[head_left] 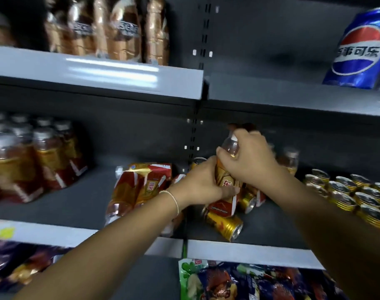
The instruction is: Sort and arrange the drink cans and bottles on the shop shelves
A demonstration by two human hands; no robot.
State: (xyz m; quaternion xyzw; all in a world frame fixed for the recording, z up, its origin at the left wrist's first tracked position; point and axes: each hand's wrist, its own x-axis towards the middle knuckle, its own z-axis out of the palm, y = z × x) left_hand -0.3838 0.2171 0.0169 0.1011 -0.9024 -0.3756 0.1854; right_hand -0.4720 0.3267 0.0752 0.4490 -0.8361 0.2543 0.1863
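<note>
Both my hands hold one amber drink bottle [224, 182] with a red and gold label, upright above the middle shelf [249, 247]. My left hand [201, 182] grips its lower body from the left. My right hand [249, 159] wraps its neck and cap from above. Beneath it gold cans [224, 226] lie on their sides. To the left, a shrink-wrapped pack of the same bottles [139, 187] lies tipped over.
Upright gold cans [355, 193] fill the shelf's right end and upright amber bottles [33, 156] its left end. A blue Pepsi can [357, 50] stands on the upper shelf, brown wrapped bottles [106, 29] at upper left. Snack bags [238, 282] lie on the shelf below.
</note>
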